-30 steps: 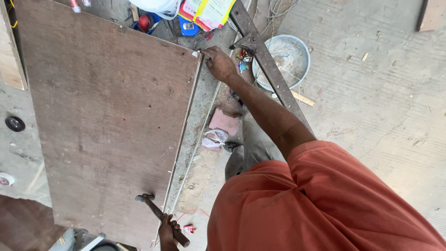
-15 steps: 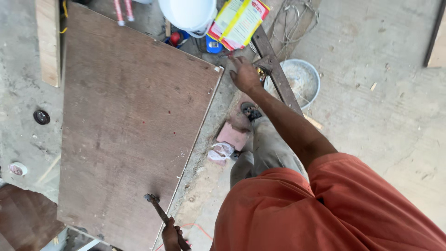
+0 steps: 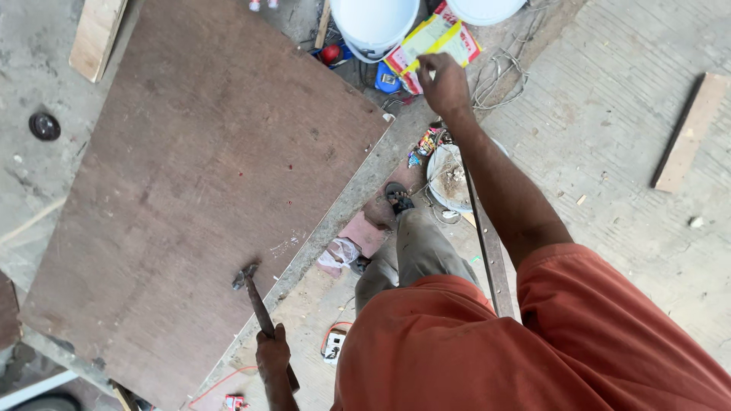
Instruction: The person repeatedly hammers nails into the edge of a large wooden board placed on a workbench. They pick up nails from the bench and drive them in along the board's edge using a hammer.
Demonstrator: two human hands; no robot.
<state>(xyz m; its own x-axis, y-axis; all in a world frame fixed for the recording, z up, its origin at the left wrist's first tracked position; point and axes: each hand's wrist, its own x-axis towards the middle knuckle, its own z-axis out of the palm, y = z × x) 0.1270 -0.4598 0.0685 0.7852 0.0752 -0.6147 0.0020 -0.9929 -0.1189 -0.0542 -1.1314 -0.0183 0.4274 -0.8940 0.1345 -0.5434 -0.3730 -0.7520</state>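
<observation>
My left hand (image 3: 272, 356) grips the handle of a hammer (image 3: 257, 304) at the bottom. The hammer's head rests on a large brown plywood board (image 3: 205, 190), near its right edge. My right hand (image 3: 444, 82) reaches far forward, past the board's far corner. Its fingers are bunched over a yellow and red packet (image 3: 434, 39) that lies on the ground beside a white bucket (image 3: 373, 27). I cannot see whether the fingers grip the packet or anything small. My orange shirt fills the lower right.
A metal bowl (image 3: 449, 179) sits by my sandalled foot (image 3: 396, 198), crossed by a long metal bar (image 3: 487, 243). A wooden plank (image 3: 685, 133) lies on the concrete at right, another plank (image 3: 95, 34) at top left. Small tools, wire and clutter lie near the buckets.
My right hand left the board's far corner and moved further out onto the yellow packet. The view shifted, and the hammer hand has stayed at the board's near edge.
</observation>
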